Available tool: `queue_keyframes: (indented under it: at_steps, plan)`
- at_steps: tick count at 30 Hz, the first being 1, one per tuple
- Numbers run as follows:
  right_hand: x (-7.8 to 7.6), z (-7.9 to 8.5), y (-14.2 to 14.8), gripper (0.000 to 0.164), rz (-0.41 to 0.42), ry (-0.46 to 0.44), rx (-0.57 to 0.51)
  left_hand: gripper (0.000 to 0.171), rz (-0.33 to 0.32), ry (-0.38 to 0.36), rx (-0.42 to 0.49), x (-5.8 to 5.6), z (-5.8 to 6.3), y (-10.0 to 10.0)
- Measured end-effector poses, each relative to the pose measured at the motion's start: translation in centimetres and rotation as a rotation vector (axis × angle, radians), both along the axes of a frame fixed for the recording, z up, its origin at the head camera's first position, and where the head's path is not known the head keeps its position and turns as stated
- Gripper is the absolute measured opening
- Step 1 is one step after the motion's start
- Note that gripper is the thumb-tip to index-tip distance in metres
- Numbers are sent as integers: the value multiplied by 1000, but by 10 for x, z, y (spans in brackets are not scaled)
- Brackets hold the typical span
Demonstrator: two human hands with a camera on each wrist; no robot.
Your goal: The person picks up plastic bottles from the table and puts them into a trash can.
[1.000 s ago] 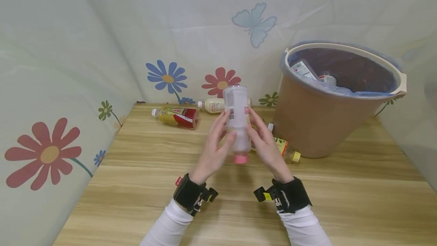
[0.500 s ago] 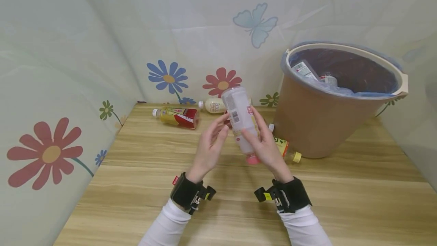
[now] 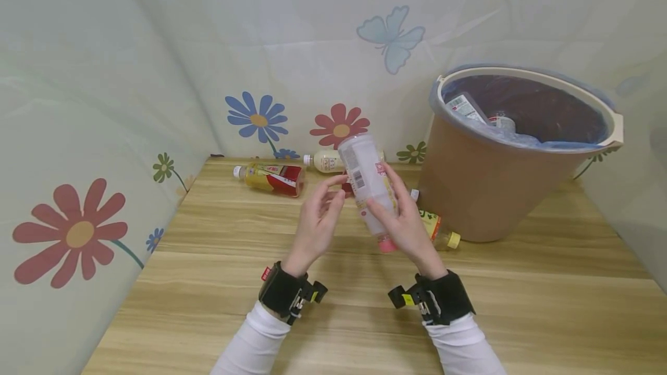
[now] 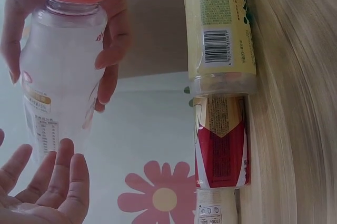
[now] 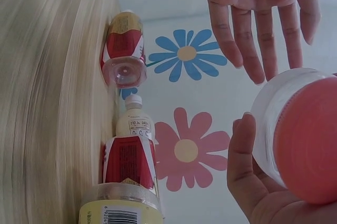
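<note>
A clear plastic bottle (image 3: 369,175) with a pink cap and a whitish label is held above the table by my right hand (image 3: 409,230), thumb on one side and fingers round the other. The cap points down toward me. My left hand (image 3: 316,224) is beside the bottle, fingers loosely bent, gripping nothing. In the left wrist view the fingertips of my left hand (image 4: 45,197) lie near the bottle's base; contact is hard to tell. The right wrist view shows the pink cap (image 5: 310,139) close up and my left hand's straight fingers just above.
A brown bin (image 3: 469,190) with a clear liner stands at the back right, with discarded containers (image 3: 466,107) inside. On the wooden table lie a red-and-yellow-labelled bottle (image 3: 273,179), a cream bottle (image 3: 325,161), a yellow-capped bottle (image 3: 440,233) and a partly hidden red-labelled bottle (image 5: 129,161).
Both hands were on the bottle a second ago. The left hand has come away to the left, and the bottle has tilted, its cap swinging right, in the right hand's hold.
</note>
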State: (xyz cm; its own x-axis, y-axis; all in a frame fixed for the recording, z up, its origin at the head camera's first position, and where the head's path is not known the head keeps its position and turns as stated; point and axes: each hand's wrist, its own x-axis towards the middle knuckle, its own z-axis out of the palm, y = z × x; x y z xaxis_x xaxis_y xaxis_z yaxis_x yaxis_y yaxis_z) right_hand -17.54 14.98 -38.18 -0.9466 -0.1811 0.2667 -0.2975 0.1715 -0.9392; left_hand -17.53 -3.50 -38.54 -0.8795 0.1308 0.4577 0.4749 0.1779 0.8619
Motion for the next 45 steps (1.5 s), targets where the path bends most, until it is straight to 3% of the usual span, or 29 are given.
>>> queue_keyframes:
  at_steps: [14,22,28,34,41,45]
  plan:
    - [3,2,3,77,-55,11,63,34,13,14,16,-2,-1,0]
    - [0,14,6,80,-133,121,191,37,21,18,-26,-3,1,0]
    - [-10,47,11,80,-164,199,261,40,-9,28,-57,-4,10,6]
    - [-20,90,21,80,-232,365,311,43,-44,44,-115,-9,20,18]
    - [-22,140,33,80,-346,541,396,49,-115,72,-169,-13,29,37]
    - [-23,161,49,80,-446,580,443,49,-125,87,-177,-11,32,43]
